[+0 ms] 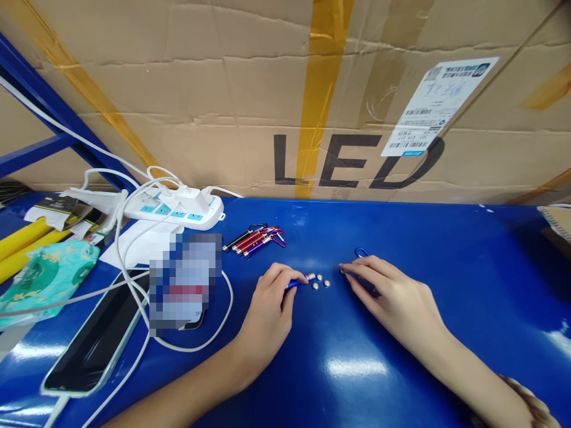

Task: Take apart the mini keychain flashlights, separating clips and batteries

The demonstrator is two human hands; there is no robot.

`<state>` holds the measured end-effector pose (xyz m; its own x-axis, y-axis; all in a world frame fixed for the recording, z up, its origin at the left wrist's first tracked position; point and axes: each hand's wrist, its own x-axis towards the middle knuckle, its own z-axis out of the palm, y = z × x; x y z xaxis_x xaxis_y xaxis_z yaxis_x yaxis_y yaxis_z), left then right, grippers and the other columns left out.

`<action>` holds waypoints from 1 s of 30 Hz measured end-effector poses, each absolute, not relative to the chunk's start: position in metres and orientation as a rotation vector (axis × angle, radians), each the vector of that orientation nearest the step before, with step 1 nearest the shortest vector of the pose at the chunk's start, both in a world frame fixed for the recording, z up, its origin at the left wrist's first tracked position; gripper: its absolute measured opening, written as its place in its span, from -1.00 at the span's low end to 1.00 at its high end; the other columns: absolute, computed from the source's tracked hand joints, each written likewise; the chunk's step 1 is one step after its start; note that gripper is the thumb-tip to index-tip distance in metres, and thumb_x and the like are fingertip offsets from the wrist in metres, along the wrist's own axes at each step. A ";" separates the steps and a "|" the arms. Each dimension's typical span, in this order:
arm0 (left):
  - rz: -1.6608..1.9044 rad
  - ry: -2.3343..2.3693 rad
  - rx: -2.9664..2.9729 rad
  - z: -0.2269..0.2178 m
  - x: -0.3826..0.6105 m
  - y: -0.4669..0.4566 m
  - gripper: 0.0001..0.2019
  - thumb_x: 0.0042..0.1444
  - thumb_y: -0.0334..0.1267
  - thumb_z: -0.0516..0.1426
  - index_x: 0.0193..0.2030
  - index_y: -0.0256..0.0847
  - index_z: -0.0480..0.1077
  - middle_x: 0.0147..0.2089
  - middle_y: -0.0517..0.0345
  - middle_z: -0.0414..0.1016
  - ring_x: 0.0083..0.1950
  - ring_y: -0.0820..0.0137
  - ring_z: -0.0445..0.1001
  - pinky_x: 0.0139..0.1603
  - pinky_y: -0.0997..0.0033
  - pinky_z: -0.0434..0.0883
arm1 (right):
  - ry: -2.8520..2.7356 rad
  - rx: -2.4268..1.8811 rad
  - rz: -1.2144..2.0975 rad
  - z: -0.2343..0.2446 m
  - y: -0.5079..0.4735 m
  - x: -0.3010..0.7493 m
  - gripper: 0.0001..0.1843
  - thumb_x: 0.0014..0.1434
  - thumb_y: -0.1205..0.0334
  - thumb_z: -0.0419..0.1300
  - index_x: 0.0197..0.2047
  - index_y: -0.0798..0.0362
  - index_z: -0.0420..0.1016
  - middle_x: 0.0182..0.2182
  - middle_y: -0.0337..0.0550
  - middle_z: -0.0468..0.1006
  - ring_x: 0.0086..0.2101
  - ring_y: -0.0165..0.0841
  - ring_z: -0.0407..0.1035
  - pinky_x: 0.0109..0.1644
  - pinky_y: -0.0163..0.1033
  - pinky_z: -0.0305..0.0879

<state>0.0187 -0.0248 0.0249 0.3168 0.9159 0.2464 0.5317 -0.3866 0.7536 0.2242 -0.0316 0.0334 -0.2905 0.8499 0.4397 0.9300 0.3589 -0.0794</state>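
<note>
Head: spare penlights (255, 239) behind held penlight (300, 281)

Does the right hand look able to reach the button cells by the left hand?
Probably yes: the button cells lie bare on the blue table just off the right hand, nothing between.

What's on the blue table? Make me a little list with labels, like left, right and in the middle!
Left: the left hand grips a small blue torch, silver end pointing right.
Right: the right hand has its fingertips by a blue clip ring; grip unclear.
Middle: three round silver button cells lie loose on the blue table.
Behind: bundle of little torches, white power strip.
Far left: phone.
Back: cardboard box printed LED.
</note>
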 end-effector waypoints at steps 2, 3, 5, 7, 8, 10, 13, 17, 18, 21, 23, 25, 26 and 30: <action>0.867 1.319 2.091 0.023 0.019 -0.025 -0.76 0.10 -0.55 -0.03 -0.22 -0.15 0.32 -0.20 0.15 0.36 -0.17 0.35 0.38 -0.12 0.30 0.31 | -2.197 -1.548 -0.270 0.036 -0.032 0.223 -0.70 0.24 0.23 -0.05 -0.22 0.00 0.51 -0.29 -0.21 0.56 -0.31 -0.38 0.48 -0.48 -0.38 0.36; 0.834 1.359 2.139 0.023 0.018 -0.026 -0.76 0.10 -0.54 -0.02 -0.19 -0.14 0.31 -0.19 0.15 0.35 -0.17 0.34 0.38 -0.13 0.28 0.30 | -2.179 -1.549 -0.278 0.036 -0.033 0.222 -0.71 0.24 0.23 -0.04 -0.22 0.00 0.51 -0.29 -0.22 0.56 -0.31 -0.39 0.48 -0.48 -0.39 0.35; 0.751 1.447 2.233 0.022 0.018 -0.026 -0.77 0.11 -0.50 -0.01 -0.16 -0.14 0.29 -0.16 0.13 0.34 -0.19 0.31 0.37 -0.16 0.25 0.28 | -2.148 -1.569 -0.293 0.038 -0.033 0.221 -0.73 0.23 0.22 -0.03 -0.20 -0.01 0.51 -0.29 -0.23 0.56 -0.33 -0.40 0.48 -0.52 -0.40 0.33; 0.675 1.501 2.279 0.023 0.019 -0.027 -0.81 0.11 -0.47 0.00 -0.16 -0.15 0.28 -0.18 0.13 0.34 -0.22 0.29 0.36 -0.19 0.23 0.27 | -2.136 -1.599 -0.299 0.037 -0.032 0.221 -0.73 0.23 0.21 -0.02 -0.18 -0.01 0.50 -0.29 -0.23 0.56 -0.33 -0.39 0.48 -0.55 -0.40 0.31; 0.650 1.508 2.278 0.024 0.019 -0.027 -0.83 0.11 -0.47 0.01 -0.18 -0.16 0.27 -0.20 0.13 0.34 -0.23 0.29 0.35 -0.19 0.23 0.27 | -2.143 -1.614 -0.293 0.036 -0.032 0.222 -0.73 0.23 0.20 -0.02 -0.17 -0.01 0.49 -0.28 -0.22 0.56 -0.32 -0.37 0.48 -0.55 -0.39 0.32; 0.626 1.499 2.265 0.024 0.019 -0.027 -0.85 0.11 -0.47 -0.01 -0.22 -0.17 0.26 -0.22 0.15 0.33 -0.24 0.30 0.35 -0.19 0.23 0.27 | -2.169 -1.625 -0.248 0.035 -0.031 0.222 -0.72 0.23 0.19 -0.03 -0.16 -0.01 0.48 -0.28 -0.21 0.57 -0.28 -0.32 0.48 -0.52 -0.36 0.36; 0.643 1.465 2.268 0.023 0.019 -0.027 -0.81 0.11 -0.52 -0.04 -0.21 -0.17 0.26 -0.20 0.15 0.32 -0.24 0.32 0.35 -0.20 0.26 0.29 | -2.258 -1.547 -0.094 0.033 -0.030 0.223 -0.72 0.23 0.22 -0.06 -0.16 -0.01 0.47 -0.28 -0.22 0.58 -0.24 -0.32 0.48 -0.35 -0.31 0.45; 0.674 1.473 2.320 0.022 0.017 -0.024 -0.81 0.13 -0.51 -0.03 -0.17 -0.16 0.24 -0.15 0.12 0.32 -0.23 0.32 0.37 -0.21 0.29 0.30 | -2.314 -1.479 -0.018 0.034 -0.031 0.223 -0.70 0.24 0.25 -0.07 -0.10 0.00 0.44 -0.22 -0.21 0.56 -0.21 -0.36 0.46 -0.26 -0.30 0.46; 0.670 1.490 2.330 0.023 0.017 -0.023 -0.82 0.14 -0.49 -0.02 -0.17 -0.17 0.24 -0.14 0.12 0.32 -0.23 0.32 0.37 -0.21 0.29 0.30 | -2.296 -1.503 -0.060 0.034 -0.031 0.223 -0.70 0.24 0.24 -0.07 -0.09 -0.01 0.44 -0.21 -0.21 0.55 -0.21 -0.36 0.46 -0.31 -0.32 0.46; 0.652 1.572 2.363 0.028 0.014 -0.018 -0.88 0.14 -0.41 0.05 -0.18 -0.18 0.27 -0.13 0.10 0.34 -0.19 0.27 0.38 -0.19 0.27 0.31 | -2.204 -1.638 -0.259 0.033 -0.030 0.226 -0.70 0.22 0.21 -0.05 -0.12 0.00 0.47 -0.19 -0.17 0.52 -0.24 -0.33 0.46 -0.51 -0.36 0.40; 0.651 1.654 2.423 0.031 0.010 -0.013 -0.88 0.14 -0.37 0.07 -0.17 -0.19 0.30 -0.11 0.05 0.35 -0.12 0.21 0.38 -0.17 0.24 0.30 | -2.151 -1.757 -0.402 0.031 -0.029 0.229 -0.71 0.20 0.18 -0.01 -0.12 0.02 0.48 -0.19 -0.13 0.51 -0.27 -0.28 0.46 -0.61 -0.35 0.34; 0.640 1.771 2.514 0.032 0.006 -0.009 -0.83 0.15 -0.35 0.06 -0.10 -0.24 0.31 -0.05 -0.04 0.35 -0.06 0.15 0.35 -0.14 0.20 0.28 | -2.133 -1.855 -0.504 0.029 -0.028 0.231 -0.70 0.18 0.17 0.02 -0.11 0.06 0.48 -0.20 -0.09 0.51 -0.30 -0.25 0.45 -0.63 -0.32 0.32; 0.618 1.845 2.559 0.031 0.004 -0.008 -0.80 0.16 -0.36 0.05 -0.06 -0.27 0.31 -0.03 -0.09 0.35 -0.04 0.12 0.34 -0.13 0.18 0.28 | -2.133 -1.885 -0.528 0.028 -0.028 0.232 -0.71 0.17 0.18 0.03 -0.11 0.07 0.48 -0.21 -0.09 0.52 -0.32 -0.24 0.45 -0.62 -0.31 0.32; 0.441 2.067 2.689 0.026 -0.003 -0.003 -0.73 0.15 -0.47 0.00 -0.01 -0.39 0.32 -0.06 -0.18 0.38 -0.07 0.06 0.34 -0.15 0.16 0.28 | -2.189 -1.855 -0.503 0.024 -0.028 0.233 -0.74 0.18 0.29 0.01 -0.18 0.05 0.51 -0.27 -0.18 0.54 -0.36 -0.30 0.44 -0.65 -0.34 0.30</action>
<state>-0.0032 -0.0034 0.0258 0.2511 0.8965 0.3651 0.9674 -0.2452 -0.0632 0.2330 -0.0279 0.0245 -0.1737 0.9054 0.3874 0.9837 0.1410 0.1116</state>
